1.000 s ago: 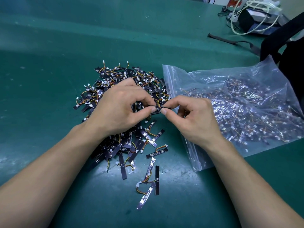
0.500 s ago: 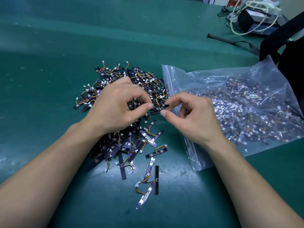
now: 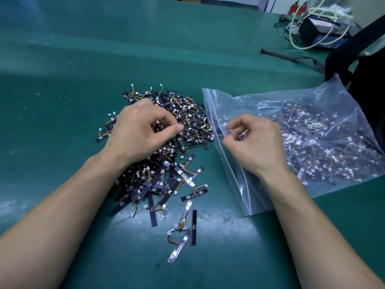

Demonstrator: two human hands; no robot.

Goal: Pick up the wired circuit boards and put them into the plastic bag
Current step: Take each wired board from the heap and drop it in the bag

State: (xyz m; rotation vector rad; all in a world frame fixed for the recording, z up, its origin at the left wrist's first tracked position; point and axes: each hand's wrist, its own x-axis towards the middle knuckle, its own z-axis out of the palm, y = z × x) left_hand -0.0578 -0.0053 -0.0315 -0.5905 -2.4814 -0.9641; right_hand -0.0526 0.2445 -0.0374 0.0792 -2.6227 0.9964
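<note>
A heap of small black wired circuit boards [image 3: 166, 178] with orange-yellow wires and white plugs lies on the green mat. My left hand [image 3: 141, 132] hovers over the heap's top, fingers curled, thumb and forefinger pinching a board there. To the right lies a clear zip plastic bag [image 3: 325, 184] holding many of the same boards. My right hand [image 3: 254, 142] is at the bag's mouth [image 3: 214, 122], thumb and curled fingers pinching a dark board at the opening.
Several loose boards [image 3: 188, 224] lie apart at the heap's near edge. At the far right are a black bag with a strap [image 3: 366, 65], a dark box [image 3: 320, 32] and white cables [image 3: 302, 21]. Green mat [image 3: 62, 101] stretches left and behind.
The hands were together on one board above the heap. My right hand has pulled away to the right, to the bag's mouth, while my left hand stayed over the heap.
</note>
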